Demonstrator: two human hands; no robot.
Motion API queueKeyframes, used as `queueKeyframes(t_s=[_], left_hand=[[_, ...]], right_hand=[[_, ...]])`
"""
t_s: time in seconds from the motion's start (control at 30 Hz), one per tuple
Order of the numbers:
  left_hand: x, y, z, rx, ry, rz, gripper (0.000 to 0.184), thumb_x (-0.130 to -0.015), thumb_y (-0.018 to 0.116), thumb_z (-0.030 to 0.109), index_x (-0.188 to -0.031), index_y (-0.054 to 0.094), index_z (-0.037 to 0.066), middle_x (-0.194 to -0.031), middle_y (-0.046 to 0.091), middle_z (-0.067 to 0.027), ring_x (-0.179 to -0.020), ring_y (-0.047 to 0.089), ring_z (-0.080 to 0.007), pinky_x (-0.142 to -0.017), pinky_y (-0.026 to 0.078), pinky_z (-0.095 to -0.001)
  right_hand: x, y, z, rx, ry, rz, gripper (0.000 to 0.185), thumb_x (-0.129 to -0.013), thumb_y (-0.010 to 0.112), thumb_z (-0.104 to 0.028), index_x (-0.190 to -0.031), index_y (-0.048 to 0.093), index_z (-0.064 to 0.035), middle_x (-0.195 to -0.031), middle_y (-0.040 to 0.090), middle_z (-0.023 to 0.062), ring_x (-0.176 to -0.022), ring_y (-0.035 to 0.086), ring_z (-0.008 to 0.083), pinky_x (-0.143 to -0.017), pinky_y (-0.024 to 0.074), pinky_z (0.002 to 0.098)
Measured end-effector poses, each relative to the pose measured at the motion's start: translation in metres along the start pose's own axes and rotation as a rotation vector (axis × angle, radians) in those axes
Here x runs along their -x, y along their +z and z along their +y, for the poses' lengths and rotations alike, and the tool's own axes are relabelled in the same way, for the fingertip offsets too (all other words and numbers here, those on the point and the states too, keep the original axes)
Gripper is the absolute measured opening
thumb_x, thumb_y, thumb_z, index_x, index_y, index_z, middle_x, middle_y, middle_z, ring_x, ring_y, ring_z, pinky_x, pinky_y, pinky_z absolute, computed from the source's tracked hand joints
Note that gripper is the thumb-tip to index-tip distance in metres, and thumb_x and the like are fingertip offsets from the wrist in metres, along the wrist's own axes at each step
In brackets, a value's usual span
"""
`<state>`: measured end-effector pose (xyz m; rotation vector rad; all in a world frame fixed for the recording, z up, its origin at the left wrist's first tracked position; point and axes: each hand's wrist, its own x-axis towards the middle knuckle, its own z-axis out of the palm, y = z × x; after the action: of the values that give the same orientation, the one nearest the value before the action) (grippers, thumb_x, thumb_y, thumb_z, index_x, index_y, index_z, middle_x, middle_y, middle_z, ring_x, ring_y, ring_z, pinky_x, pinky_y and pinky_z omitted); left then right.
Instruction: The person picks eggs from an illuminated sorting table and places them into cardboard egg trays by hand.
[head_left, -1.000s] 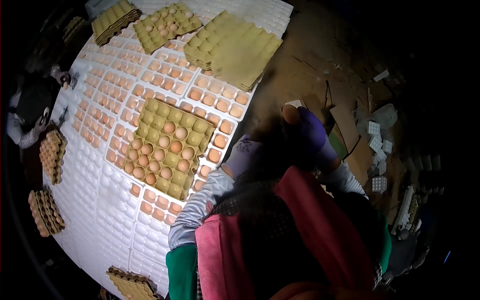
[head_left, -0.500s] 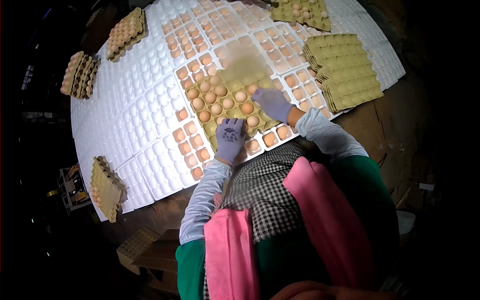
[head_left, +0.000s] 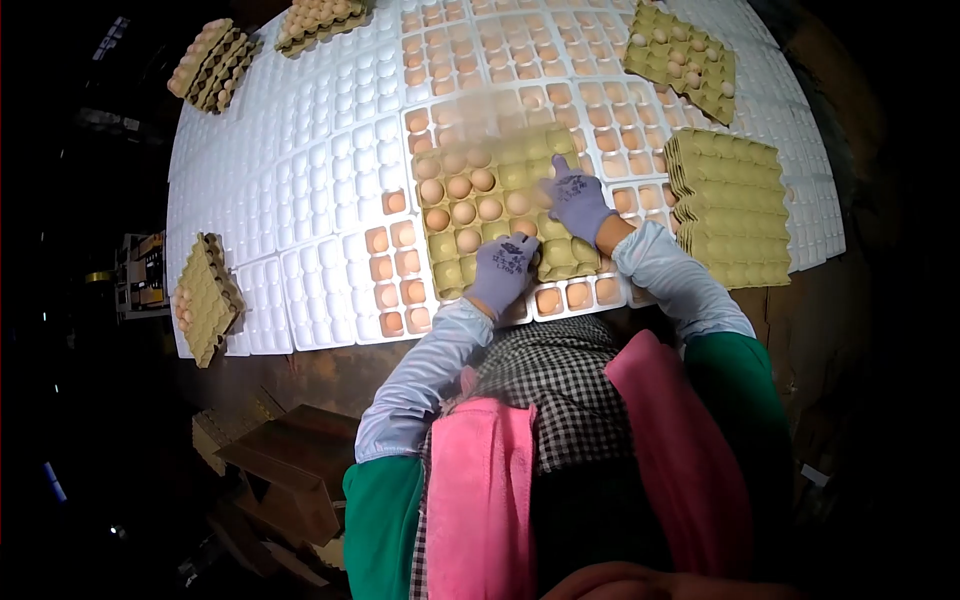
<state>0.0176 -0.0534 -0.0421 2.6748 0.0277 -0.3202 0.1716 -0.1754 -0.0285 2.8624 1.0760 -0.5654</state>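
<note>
A yellow-green egg tray (head_left: 580, 262), partly filled with eggs (head_left: 463, 212), lies over the white cell trays in front of me. My left hand (head_left: 503, 268), in a grey-lilac printed glove, is over the tray's near part. Its fingers are curled round an egg (head_left: 524, 229), partly hidden by the glove. At the tray's right side is my right hand (head_left: 578, 202), in a matching glove. Its index finger points away from me, and the other fingers close at a pale, blurred egg (head_left: 543, 194). Bare tray cells show beyond and beside this hand.
White cell trays (head_left: 310, 215) cover the table, several holding eggs. A stack of egg trays (head_left: 735, 210) stands at right, and a part-filled tray (head_left: 690, 62) lies behind it. Filled trays (head_left: 212, 65) sit far left, a tilted tray (head_left: 207, 300) near left. A cardboard box (head_left: 295, 465) is below.
My view has swung, shifting the table rightward in the picture. Several eggs near the tray's right and near side have left their cells or become covered. My right index finger now stretches outward.
</note>
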Motion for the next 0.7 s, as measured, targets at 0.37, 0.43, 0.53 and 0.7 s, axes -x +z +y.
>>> queueKeyframes(t_s=[0.37,0.43,0.53,0.7], left_hand=[[0.036,-0.062,-0.097,0.650,-0.148,0.125,0.041,-0.087,0.076,0.023,-0.126,0.067,0.013,-0.117,0.061,-0.0102,-0.094,0.064,-0.0198,-0.076,0.055,-0.0343],[0.017,-0.049,-0.077,-0.064,-0.179,0.122,0.035,-0.084,0.074,0.020,-0.119,0.069,0.018,-0.129,0.055,-0.0146,-0.099,0.065,-0.0281,-0.075,0.057,-0.0416],[0.001,-0.027,-0.072,-0.322,-0.304,0.142,0.019,-0.090,0.061,0.015,-0.107,0.069,0.012,-0.130,0.053,-0.0146,-0.096,0.066,-0.0350,-0.076,0.058,-0.0424],[0.042,-0.055,-0.109,0.490,-0.285,0.338,0.042,-0.084,0.076,0.034,-0.121,0.069,0.014,-0.128,0.054,-0.0137,-0.106,0.062,-0.0329,-0.088,0.053,-0.0435]], right_hand=[[0.048,-0.015,0.004,-2.333,-0.054,-0.442,0.050,-0.104,0.048,-0.049,-0.129,0.054,-0.0063,-0.109,0.061,0.0104,-0.078,0.058,0.0179,-0.057,0.0463,0.0241],[0.045,-0.018,-0.015,-2.313,-0.007,-0.503,0.057,-0.101,0.049,-0.059,-0.125,0.059,-0.0071,-0.103,0.061,0.0067,-0.073,0.057,0.0171,-0.056,0.0456,0.0244],[0.027,-0.006,-0.030,-2.486,-0.175,-0.800,0.044,-0.100,0.059,-0.042,-0.126,0.056,-0.0073,-0.106,0.061,0.0066,-0.075,0.057,0.0170,-0.057,0.0475,0.0266],[0.037,-0.027,-0.085,-1.623,-0.335,-0.031,0.034,-0.091,0.070,-0.006,-0.121,0.053,-0.0047,-0.108,0.061,0.0034,-0.090,0.061,0.0141,-0.080,0.0524,0.0276]])
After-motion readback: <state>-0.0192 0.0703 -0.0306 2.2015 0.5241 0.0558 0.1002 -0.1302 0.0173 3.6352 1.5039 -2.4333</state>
